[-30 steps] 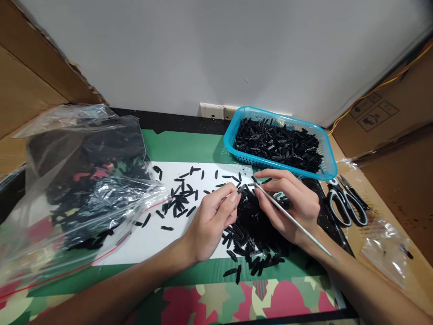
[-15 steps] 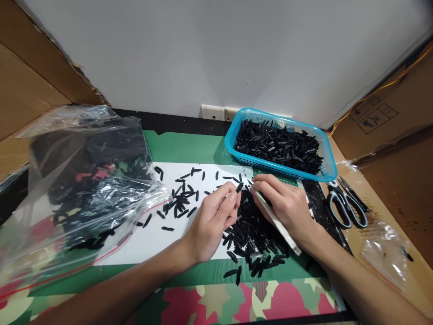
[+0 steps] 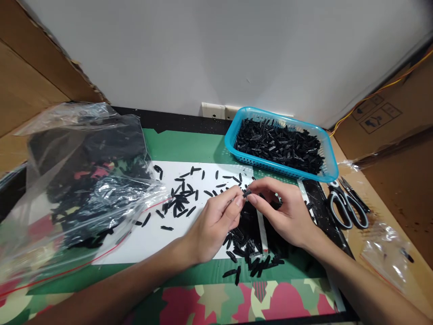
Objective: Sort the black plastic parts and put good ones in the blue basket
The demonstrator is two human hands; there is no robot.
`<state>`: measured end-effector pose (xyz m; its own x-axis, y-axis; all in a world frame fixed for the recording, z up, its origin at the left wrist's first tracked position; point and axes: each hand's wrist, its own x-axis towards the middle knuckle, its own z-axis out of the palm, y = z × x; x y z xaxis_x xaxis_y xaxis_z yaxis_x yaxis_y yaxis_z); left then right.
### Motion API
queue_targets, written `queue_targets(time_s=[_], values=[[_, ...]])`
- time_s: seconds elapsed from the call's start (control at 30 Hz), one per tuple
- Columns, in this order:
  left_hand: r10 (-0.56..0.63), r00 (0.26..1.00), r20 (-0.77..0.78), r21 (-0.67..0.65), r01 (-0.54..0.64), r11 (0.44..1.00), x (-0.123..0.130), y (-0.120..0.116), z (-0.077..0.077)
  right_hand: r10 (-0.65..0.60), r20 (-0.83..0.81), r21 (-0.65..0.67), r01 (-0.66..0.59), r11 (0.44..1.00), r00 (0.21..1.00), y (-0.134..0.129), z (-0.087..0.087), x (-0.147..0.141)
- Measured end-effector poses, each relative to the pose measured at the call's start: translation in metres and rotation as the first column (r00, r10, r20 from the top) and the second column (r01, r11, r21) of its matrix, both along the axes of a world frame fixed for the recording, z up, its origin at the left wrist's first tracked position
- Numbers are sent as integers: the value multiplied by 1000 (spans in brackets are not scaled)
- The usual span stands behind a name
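Observation:
My left hand (image 3: 218, 216) is closed in a pinch around one end of a small black strip-like piece (image 3: 247, 193). The thumb and forefinger of my right hand (image 3: 286, 210) meet at the piece's other end. Below the right palm shows a narrow white strip (image 3: 262, 230) with a reddish tip. Its upper part is hidden, and I cannot tell whether the curled fingers hold it or it rests on the pile. Under both hands lies a heap of similar black pieces (image 3: 241, 241). More of them are scattered over a white sheet (image 3: 131, 246) to the left.
A blue basket (image 3: 280, 168) full of black pieces stands at the back right. Scissors (image 3: 341, 210) and a small clear bag (image 3: 387, 253) lie on cardboard at the right. A large zip bag (image 3: 101, 194) with black pieces covers the left side. A wall closes off the back.
The white strip has swung from a slant along my right hand to a steeper position beneath it. My right thumb and forefinger have come to the black piece in my left hand.

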<state>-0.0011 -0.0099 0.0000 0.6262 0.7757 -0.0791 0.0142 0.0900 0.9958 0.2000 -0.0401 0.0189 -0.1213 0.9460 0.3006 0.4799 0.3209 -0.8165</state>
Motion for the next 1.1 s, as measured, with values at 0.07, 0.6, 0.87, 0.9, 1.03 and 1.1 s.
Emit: queue_targets(time_s=[0.07,0.6,0.87,0.9,1.03,1.1], values=[[-30,1000,3,10,30,999,0,0,0,-14,-54,-85,9,996,998,0,1,-2],[-22,1000,-20,22,23,1000,-3,0,3,-1,-240,-191,-47,980,971,9,-3,-1],[13,997,71,-3,-13,1000,-4,2,0,-4,-1,141,4,990,1000,15,-4,-1],[30,995,91,-13,-29,999,-4,3,0,-87,47,242,73,968,995,21,-2,1],[16,976,219,-244,39,969,-8,10,4,-354,283,506,174,845,891,51,16,11],[-29,949,315,-381,154,912,-12,14,5,-304,296,458,145,877,905,59,26,10]])
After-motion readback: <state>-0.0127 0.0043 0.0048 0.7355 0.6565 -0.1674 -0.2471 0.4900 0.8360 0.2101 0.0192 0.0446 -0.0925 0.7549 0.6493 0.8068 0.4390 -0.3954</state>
